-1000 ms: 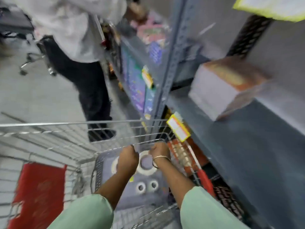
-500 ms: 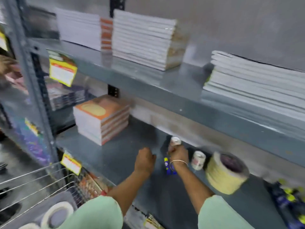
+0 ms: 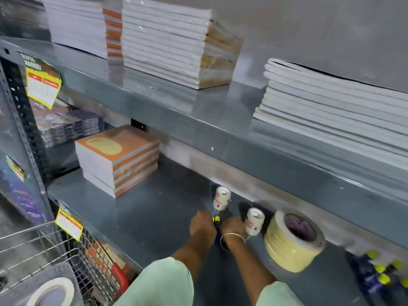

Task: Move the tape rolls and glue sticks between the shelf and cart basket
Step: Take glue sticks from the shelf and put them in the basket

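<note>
On the grey middle shelf (image 3: 152, 217) my left hand (image 3: 202, 227) and my right hand (image 3: 232, 229) are closed side by side around a blue glue stick with a yellow cap (image 3: 217, 220). Most of the stick is hidden by my fingers. One small white tape roll (image 3: 221, 197) stands just behind my hands and another small tape roll (image 3: 255, 220) stands right of my right hand. A large cream tape roll (image 3: 293, 240) lies tilted further right. More blue and yellow glue sticks (image 3: 379, 271) lie at the shelf's far right. A white tape roll (image 3: 51, 291) rests in the grey basket (image 3: 60, 270) in the cart.
The wire cart (image 3: 44, 241) is at the lower left, against the shelf edge with its yellow price tag (image 3: 68, 224). An orange notebook stack (image 3: 118, 159) sits left on the middle shelf. White paper stacks (image 3: 176, 43) fill the upper shelf, which overhangs my hands.
One second ago both hands held a tape roll over the cart basket. My view swung right to the shelf, and both hands have closed in on the glue stick.
</note>
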